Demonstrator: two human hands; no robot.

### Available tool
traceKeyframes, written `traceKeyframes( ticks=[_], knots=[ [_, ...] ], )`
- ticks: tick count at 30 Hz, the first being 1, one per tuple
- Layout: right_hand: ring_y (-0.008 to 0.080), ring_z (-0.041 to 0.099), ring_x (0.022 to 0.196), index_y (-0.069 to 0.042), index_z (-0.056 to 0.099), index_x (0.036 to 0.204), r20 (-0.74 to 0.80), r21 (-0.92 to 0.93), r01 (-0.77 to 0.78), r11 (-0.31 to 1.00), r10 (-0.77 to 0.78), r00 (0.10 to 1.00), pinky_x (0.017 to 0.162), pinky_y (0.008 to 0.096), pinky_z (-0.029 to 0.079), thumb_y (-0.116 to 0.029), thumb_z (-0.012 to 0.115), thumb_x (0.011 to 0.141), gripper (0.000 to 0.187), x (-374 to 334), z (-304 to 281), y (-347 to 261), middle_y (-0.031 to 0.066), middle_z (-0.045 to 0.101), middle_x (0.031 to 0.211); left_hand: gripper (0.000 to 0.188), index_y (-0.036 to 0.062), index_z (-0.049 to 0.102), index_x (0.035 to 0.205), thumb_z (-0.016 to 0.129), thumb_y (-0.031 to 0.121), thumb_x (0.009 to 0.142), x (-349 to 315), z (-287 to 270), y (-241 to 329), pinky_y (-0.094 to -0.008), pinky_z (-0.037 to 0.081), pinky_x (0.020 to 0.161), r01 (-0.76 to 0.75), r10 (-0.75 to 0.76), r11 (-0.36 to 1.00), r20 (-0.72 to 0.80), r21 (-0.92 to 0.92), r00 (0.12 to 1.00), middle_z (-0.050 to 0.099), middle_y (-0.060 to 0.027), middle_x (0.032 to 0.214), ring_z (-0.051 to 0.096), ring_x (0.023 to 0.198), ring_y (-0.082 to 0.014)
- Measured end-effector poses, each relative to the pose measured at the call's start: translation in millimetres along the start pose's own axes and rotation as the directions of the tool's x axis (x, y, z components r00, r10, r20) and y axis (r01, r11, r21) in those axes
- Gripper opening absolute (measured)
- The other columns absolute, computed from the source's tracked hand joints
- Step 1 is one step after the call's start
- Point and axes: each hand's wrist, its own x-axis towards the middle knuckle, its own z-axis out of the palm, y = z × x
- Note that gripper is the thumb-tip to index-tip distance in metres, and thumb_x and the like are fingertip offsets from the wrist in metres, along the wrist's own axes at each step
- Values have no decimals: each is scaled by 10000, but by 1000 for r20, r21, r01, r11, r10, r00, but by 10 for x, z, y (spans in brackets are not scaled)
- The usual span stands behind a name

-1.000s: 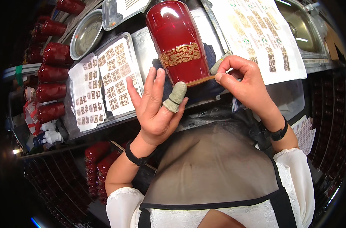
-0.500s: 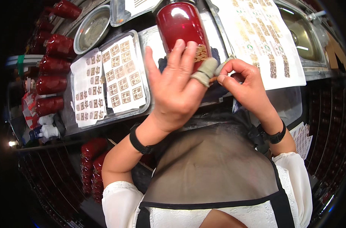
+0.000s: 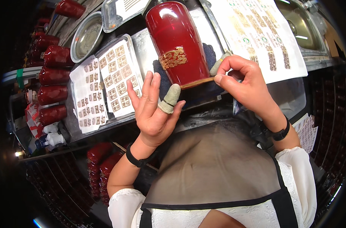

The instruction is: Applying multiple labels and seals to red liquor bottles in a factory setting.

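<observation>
A dark red glass bottle (image 3: 178,36) lies on a dark blue cloth (image 3: 210,57), its gold-rimmed base toward me. A gold ornamental decal (image 3: 173,58) shows on its side. Left of the base, my left hand (image 3: 154,114) is raised off the bottle, palm turned partly up and fingers spread. A grey-green cloth finger cover (image 3: 170,98) is on one of its fingers. At the right end of the base, my right hand (image 3: 243,78) has thumb and forefinger bent together; anything pinched there is too small to make out. Another grey-green finger cover (image 3: 218,65) shows beside it.
Sheets of gold-and-black decals (image 3: 117,78) lie on a metal tray at the left, and a larger decal sheet (image 3: 266,41) at the right. A metal bowl (image 3: 86,38) stands at the back left, near several red bottles (image 3: 53,95). A metal basin (image 3: 302,28) is far right.
My left hand has come off the bottle, moving left and toward me, uncovering the gold decal. My right hand remains near the base with its fingers bent.
</observation>
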Motion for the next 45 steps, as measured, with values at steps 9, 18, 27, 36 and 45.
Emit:
traceKeyframes(
  ticks=[9,18,27,36,45],
  knots=[
    [37,506,655,-5,634,785,-20,1,4,1000,-4,1000,580,215,415,-78,669,830,92,9,4,31,-2,633,773,436,88,727,1145,839,67,725,115,2,48,-646,154,1156,-52,49,996,42,72,998,528,-254,1431,494,1348,-429],
    [41,512,655,-10,649,799,-18,-34,21,999,-22,1000,584,215,416,-84,677,833,86,41,38,100,-7,628,769,336,103,735,1030,820,74,707,414,48,130,-670,135,1135,-173,169,979,42,108,985,576,-236,1385,522,1300,-464],
    [82,523,712,-31,678,817,-15,-43,24,999,-25,1000,631,239,425,-97,689,821,67,-6,47,-9,21,632,810,665,45,647,1309,861,114,684,453,215,33,-608,224,1151,-17,17,1000,-66,-1,998,524,-228,1448,487,1365,-381],
    [75,481,675,-26,666,810,-21,-26,12,1000,-13,1000,604,237,400,-100,693,814,79,-12,43,-64,27,593,808,499,50,710,1208,844,129,734,62,2,-21,-649,237,1120,53,-53,999,-31,-12,998,531,-272,1414,519,1320,-422],
    [61,509,674,-8,654,810,-39,7,7,1000,-7,999,602,227,425,-77,687,820,77,9,53,-12,30,611,832,421,86,732,1144,834,71,735,77,48,25,-646,206,1141,-36,35,999,6,34,999,522,-263,1433,491,1348,-436]
  ],
)
